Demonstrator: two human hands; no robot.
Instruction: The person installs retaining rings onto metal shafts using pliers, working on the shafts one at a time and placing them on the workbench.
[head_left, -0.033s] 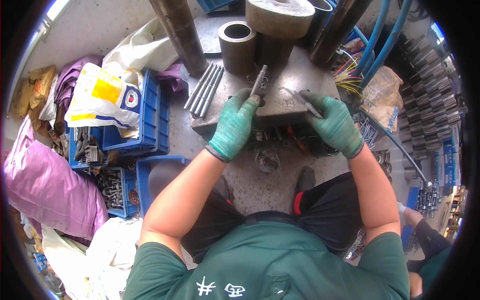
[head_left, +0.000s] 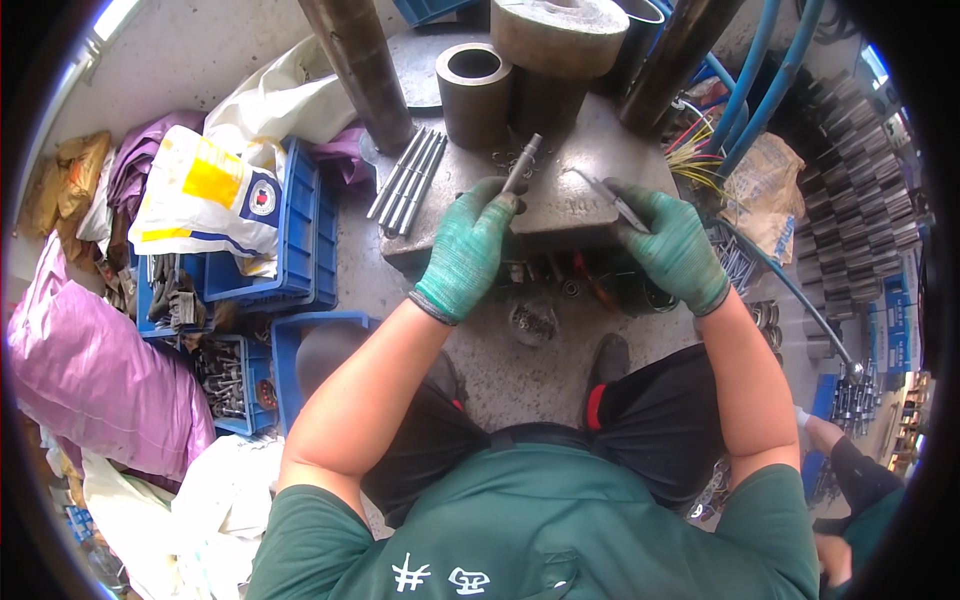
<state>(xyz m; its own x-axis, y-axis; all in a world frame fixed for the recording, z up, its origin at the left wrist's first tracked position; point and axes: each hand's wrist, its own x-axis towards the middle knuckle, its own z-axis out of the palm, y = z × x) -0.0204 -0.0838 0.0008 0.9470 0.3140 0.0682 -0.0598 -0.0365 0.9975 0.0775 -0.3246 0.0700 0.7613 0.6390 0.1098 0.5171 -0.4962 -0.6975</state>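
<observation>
Barely anything's moved since the earlier frame: the metal rod's [head_left: 525, 163] upper end has tipped a touch to the right, and the slim tool [head_left: 626, 211] pokes out a bit farther left. Over at the lower right edge, a co-worker's hand [head_left: 831, 557] has shifted slightly too.

So, the rod is up over the front part of the metal block [head_left: 577, 212], pinched between the thumb and fingers of the gloved left hand [head_left: 468, 240]. It's gripped near its lower end, which I'd guess is to leave the upper length clear and easy to see. The gloved right hand [head_left: 675, 248] has its fingers wrapped round the tool, slim end pointing inward at the rod's side, but the two are apart. Can't tell exactly what kind of tool it is, since the glove covers the rest.

Just left of that hand pair, more rods [head_left: 411, 185] lie side by side on the block, probably lined up like that so they don't roll about and stay within left-hand reach. Farther back there's an upright hollow cylinder [head_left: 474, 108], out of the way between two thick posts [head_left: 365, 75]. Off to the left, blue crates [head_left: 305, 235] sit with a white and yellow bag [head_left: 212, 190] draped over them, maybe as a cover.
</observation>
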